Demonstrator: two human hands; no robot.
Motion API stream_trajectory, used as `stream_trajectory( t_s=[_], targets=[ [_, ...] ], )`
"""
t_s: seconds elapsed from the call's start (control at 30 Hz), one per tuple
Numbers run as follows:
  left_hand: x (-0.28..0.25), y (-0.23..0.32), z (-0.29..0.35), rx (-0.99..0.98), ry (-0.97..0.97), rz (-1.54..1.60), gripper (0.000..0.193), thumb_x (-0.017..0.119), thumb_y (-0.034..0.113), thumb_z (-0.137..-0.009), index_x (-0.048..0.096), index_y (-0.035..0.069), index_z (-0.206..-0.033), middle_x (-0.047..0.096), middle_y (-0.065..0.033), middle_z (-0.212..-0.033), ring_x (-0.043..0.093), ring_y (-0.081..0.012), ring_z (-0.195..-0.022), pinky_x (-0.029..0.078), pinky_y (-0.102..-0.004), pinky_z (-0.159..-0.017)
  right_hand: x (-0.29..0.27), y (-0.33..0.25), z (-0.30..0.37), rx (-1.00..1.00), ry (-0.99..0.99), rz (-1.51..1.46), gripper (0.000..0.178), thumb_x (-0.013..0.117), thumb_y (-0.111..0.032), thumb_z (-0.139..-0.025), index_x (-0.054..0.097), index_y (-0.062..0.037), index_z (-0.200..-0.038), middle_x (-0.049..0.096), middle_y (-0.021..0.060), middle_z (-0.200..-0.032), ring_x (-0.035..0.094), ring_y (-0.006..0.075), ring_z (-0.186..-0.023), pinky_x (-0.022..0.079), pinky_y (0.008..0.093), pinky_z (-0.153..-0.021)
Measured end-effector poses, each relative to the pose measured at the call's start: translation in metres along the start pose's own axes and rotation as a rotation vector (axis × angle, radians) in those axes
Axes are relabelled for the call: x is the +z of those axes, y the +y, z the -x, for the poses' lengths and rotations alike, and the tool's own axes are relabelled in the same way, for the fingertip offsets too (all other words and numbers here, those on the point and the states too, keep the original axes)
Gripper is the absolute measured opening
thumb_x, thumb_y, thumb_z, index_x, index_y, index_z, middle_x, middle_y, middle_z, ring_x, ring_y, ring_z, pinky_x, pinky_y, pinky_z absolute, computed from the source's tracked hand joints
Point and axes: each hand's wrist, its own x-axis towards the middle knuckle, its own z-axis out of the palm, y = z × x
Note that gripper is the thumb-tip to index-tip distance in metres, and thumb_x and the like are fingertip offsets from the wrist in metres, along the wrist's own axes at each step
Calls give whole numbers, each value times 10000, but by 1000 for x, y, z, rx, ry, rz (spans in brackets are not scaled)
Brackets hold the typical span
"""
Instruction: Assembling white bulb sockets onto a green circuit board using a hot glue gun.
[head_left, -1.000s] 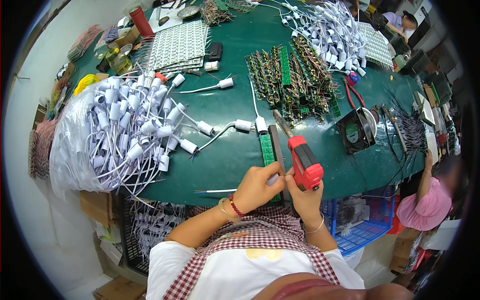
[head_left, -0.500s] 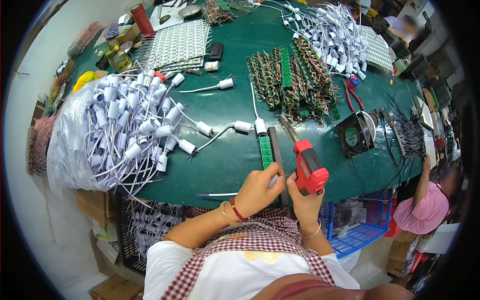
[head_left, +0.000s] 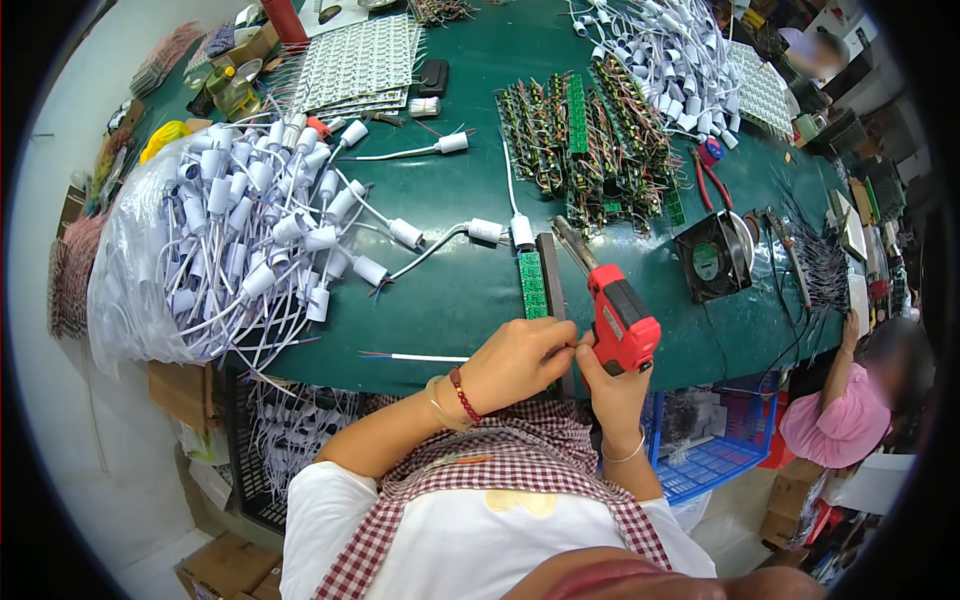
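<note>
In the head view, the whole scene sits slightly higher in the picture than half a second ago. The white cable [head_left: 420, 357] to the left of the left hand [head_left: 518, 360] now shows a longer stretch and reaches further left along the front edge of the table [head_left: 450, 300]. The white cylinder that showed at the left fingertips before is now out of sight. The right hand [head_left: 615, 385] still grips the red and black soldering gun [head_left: 622, 318], whose metal tip points away from the person, now near the far end of the dark bar [head_left: 555, 270].

The left hand's fingers are curled, their tips drawn in close to the thumb; whether they pinch anything cannot be told, since the tips are small and partly hidden. They nearly meet the right thumb, or touch it, over the near part of the bar. The right hand's fingers are wrapped around the handle of the gun, with the thumb reaching toward the left hand.

The green board strip [head_left: 532, 285] lies just left of the bar, its near end hidden by the left hand. A white lamp socket [head_left: 521, 232] sits at its far end, and another socket [head_left: 487, 231] lies just left of that one.
</note>
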Motion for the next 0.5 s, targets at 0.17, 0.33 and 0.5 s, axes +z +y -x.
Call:
stream_trajectory(
  t_s=[0.17, 0.33, 0.5],
  targets=[
    [1, 2, 1, -92, -29, 65, 106, 610, 88, -792, 578, -7, -826, 567, -159, -684, 583, -308, -612, 465, -349, -563, -4, 0, 2, 41, -19, 1, 115, 696, 0, -786, 623, -7, -875, 608, 0, -767, 538, 71, -665, 438, 240, -610],
    [-9, -15, -7, -129, -32, 49, 133, 581, 136, -786, 604, 18, -844, 583, -199, -708, 597, -380, -651, 473, -405, -579, 2, -5, -2, 20, 102, 13, 161, 715, -33, -794, 627, -16, -927, 624, -9, -833, 562, 63, -722, 446, 223, -655],
    [-57, -78, -17, -270, -27, -149, 169, 602, 190, -793, 640, 26, -815, 620, -136, -701, 601, -260, -606, 475, -347, -571, -35, -6, -3, 80, 41, 18, 139, 698, -19, -807, 624, -5, -924, 633, 12, -842, 588, 84, -737, 465, 232, -657]
  ],
)
